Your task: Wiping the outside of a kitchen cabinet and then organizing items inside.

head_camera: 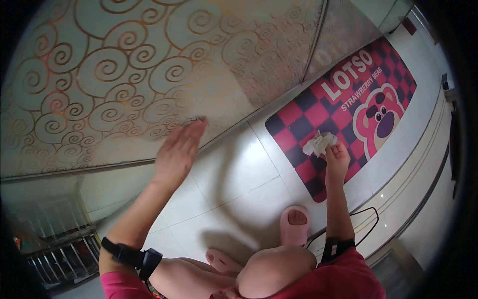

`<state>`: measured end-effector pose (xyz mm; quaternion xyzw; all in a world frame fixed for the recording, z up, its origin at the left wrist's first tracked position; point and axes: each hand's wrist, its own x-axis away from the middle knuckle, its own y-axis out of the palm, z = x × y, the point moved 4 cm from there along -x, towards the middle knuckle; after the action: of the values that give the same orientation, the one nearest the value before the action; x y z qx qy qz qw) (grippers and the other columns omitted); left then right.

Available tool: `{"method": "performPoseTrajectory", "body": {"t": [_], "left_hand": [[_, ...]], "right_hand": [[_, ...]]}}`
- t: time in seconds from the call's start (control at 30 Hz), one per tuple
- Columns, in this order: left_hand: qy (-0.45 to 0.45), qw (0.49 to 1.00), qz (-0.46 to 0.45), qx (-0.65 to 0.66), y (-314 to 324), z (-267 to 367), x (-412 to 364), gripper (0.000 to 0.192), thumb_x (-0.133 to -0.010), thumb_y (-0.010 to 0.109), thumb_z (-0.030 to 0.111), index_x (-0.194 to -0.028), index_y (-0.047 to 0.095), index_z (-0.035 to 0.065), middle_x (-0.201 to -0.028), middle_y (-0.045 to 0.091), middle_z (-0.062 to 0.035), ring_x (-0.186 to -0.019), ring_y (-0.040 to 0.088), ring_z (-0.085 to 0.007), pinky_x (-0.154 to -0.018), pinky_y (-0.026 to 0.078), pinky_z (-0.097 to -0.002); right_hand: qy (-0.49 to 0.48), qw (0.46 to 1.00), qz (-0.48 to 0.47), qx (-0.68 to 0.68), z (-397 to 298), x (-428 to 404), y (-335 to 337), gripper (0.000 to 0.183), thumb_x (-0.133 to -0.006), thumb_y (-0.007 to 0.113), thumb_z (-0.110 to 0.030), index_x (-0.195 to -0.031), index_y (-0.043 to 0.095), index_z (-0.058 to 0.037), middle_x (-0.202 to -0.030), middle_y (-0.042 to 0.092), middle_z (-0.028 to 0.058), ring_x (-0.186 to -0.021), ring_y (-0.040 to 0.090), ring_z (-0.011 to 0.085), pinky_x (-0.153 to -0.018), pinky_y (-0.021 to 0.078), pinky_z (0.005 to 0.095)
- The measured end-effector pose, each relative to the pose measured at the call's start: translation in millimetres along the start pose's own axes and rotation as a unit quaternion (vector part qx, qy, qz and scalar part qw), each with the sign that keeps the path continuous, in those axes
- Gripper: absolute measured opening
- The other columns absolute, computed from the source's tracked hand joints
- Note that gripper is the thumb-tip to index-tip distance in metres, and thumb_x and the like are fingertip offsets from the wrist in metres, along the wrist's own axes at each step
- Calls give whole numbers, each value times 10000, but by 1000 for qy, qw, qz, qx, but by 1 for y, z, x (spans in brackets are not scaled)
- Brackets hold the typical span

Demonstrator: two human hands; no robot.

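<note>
My left hand [178, 149] is raised at the lower edge of a glass panel [112, 93] decorated with golden spirals. Its fingers are straight and close together and hold nothing; whether they touch the glass I cannot tell. My right hand [338, 157] pinches a crumpled whitish tissue or wipe [320, 144] between thumb and fingers. Below that hand lies a pink and dark checkered floor mat [287, 112] with a cartoon bear and printed lettering.
Pale tiles [239, 160] cover the floor, where my feet stand in pink slippers [295, 228]. A metal rack [59, 258] is at the lower left. A black cable [377, 220] loops near my right forearm. Black straps [125, 256] circle both arms.
</note>
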<state>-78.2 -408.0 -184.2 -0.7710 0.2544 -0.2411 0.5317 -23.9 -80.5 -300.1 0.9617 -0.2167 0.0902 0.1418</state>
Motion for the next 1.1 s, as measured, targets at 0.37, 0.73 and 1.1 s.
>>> {"method": "performPoseTrajectory", "body": {"t": [0.37, 0.73, 1.1], "left_hand": [[-99, 983, 73, -133, -89, -14, -9, 622, -632, 526, 57, -1234, 370, 70, -1325, 300, 23, -1224, 270, -122, -993, 79, -508], [-37, 993, -102, -35, -42, -1, 24, 503, -702, 534, 94, -1186, 408, 44, -1272, 370, -45, -1209, 299, -196, -1008, 144, -475], [-251, 793, -198, 518, -31, 49, 122, 342, -785, 517, 118, -1118, 474, 53, -1082, 535, -111, -1024, 486, -291, -965, 278, -446]], "right_hand": [[1, 999, -33, -41, 9, 7, 27, 156, -752, 527, 62, -901, 522, 19, -845, 577, 63, -731, 544, 95, -663, 432, 203], [-75, 973, -218, -17, -32, 0, 156, 199, -742, 558, 35, -936, 514, 24, -882, 582, 68, -819, 564, 109, -675, 458, 226], [-144, 978, -145, 32, -15, -5, 231, 104, -641, 632, -39, -708, 562, 0, -610, 591, 89, -580, 587, 127, -550, 458, 252]]}}
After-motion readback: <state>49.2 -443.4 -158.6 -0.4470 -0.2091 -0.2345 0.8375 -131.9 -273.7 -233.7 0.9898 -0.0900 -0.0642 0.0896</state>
